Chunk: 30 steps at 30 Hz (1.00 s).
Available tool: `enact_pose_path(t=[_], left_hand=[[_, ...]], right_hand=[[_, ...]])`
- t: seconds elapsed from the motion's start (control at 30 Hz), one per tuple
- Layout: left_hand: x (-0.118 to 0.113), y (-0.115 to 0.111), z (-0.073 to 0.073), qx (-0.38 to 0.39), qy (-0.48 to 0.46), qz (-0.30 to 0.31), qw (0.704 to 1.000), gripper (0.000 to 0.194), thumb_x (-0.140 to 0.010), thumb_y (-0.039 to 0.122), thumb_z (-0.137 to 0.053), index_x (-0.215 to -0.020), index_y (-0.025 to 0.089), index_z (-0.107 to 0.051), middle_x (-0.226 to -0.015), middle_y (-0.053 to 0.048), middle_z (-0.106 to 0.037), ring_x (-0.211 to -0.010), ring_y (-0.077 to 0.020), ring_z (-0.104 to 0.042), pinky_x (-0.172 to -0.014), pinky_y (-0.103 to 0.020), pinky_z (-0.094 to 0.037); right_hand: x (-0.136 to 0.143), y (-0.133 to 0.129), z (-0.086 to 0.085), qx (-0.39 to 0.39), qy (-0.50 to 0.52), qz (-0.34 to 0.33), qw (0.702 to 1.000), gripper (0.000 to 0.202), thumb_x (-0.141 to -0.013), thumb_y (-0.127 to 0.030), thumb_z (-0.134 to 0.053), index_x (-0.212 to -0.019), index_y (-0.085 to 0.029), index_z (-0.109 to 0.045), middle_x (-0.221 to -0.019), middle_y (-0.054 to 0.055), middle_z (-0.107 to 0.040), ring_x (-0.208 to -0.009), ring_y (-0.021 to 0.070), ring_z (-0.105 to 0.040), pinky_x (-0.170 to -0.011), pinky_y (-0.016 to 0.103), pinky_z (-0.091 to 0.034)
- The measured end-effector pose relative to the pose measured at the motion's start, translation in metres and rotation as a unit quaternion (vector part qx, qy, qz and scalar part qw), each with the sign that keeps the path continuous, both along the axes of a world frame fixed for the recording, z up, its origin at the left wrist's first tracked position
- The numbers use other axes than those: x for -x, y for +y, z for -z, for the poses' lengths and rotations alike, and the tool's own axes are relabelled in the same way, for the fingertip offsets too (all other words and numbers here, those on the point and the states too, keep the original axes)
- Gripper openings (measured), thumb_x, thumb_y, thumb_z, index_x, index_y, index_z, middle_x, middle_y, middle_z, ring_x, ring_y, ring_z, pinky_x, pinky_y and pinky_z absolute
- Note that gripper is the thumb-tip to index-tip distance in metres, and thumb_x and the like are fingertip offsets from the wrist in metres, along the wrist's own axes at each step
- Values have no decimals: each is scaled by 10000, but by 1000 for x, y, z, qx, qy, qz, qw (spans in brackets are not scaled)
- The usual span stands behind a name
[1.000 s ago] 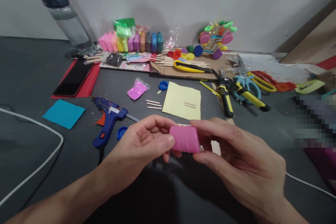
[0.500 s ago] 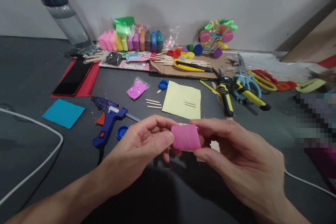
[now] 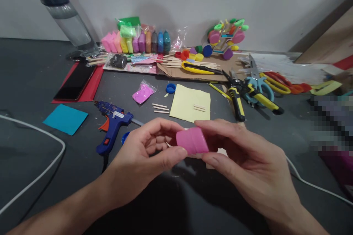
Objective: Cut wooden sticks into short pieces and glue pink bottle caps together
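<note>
A pink cylindrical piece (image 3: 192, 140), seemingly two caps joined, is held low over the dark table between both hands, tilted down to the right. My left hand (image 3: 154, 150) grips its left end, thumb below and fingers above. My right hand (image 3: 242, 158) pinches its right end between thumb and fingers. Beyond the hands lies a yellow foam sheet (image 3: 187, 99) with short sticks (image 3: 199, 107) on it. Further sticks (image 3: 160, 108) lie to its left. Pale flat pieces under the hands are mostly hidden.
A blue glue gun (image 3: 111, 128) and a teal sheet (image 3: 65, 119) lie left. Pliers (image 3: 236, 102) and scissors (image 3: 259, 88) are at right. Clay packets (image 3: 142, 41), a bottle (image 3: 68, 22) and a colourful stick model (image 3: 227, 38) stand at the back. White cable (image 3: 41, 130) runs left.
The pink piece has tilted, its right end lower, and shifted slightly left. My right hand has moved a little left with it, and my left thumb has slid under the piece.
</note>
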<state>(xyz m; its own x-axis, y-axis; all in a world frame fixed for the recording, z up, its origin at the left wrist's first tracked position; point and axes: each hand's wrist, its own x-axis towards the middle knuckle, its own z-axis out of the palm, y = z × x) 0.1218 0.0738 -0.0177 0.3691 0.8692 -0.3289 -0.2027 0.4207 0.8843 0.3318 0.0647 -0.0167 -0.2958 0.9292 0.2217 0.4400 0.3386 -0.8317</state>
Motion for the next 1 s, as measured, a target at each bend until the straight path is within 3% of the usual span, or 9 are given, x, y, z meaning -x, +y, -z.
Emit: enact_pose_path(t=[0.27,0.67,0.83,1.0], left_hand=[[-4,2,0,52,-30,10,998,164,-811,254,-772,-935,192,-685,-704,38,-636,-620,-60,-540,-583,-150,-448],[-3,3,3,48,-44,18,998,178,-825,279,-770,-936,174,-678,-735,32,-670,-647,-52,-591,-623,-135,-476],[-1,3,4,32,-57,42,997,190,-886,330,-706,-979,174,-649,-713,28,-680,-618,-49,-594,-615,-137,-474],[1,2,3,42,-74,66,994,260,-861,327,-742,-1061,215,-618,-808,42,-695,-697,-48,-616,-624,-115,-484]], right_hand=[[0,4,-4,-38,-35,-4,999,248,-930,-394,-683,-1171,-373,-626,-971,-61,-699,-797,104,-652,-692,176,-498],[-1,5,-4,-54,-58,-7,997,229,-926,-359,-694,-1143,-352,-624,-902,-84,-688,-730,78,-627,-673,161,-479],[-2,6,-2,-31,-30,-25,999,308,-929,-375,-688,-1224,-357,-603,-1000,-53,-689,-776,92,-630,-677,175,-498],[0,6,-2,-33,-44,-17,998,197,-930,-388,-683,-1111,-332,-626,-1010,-40,-693,-789,111,-621,-645,206,-480]])
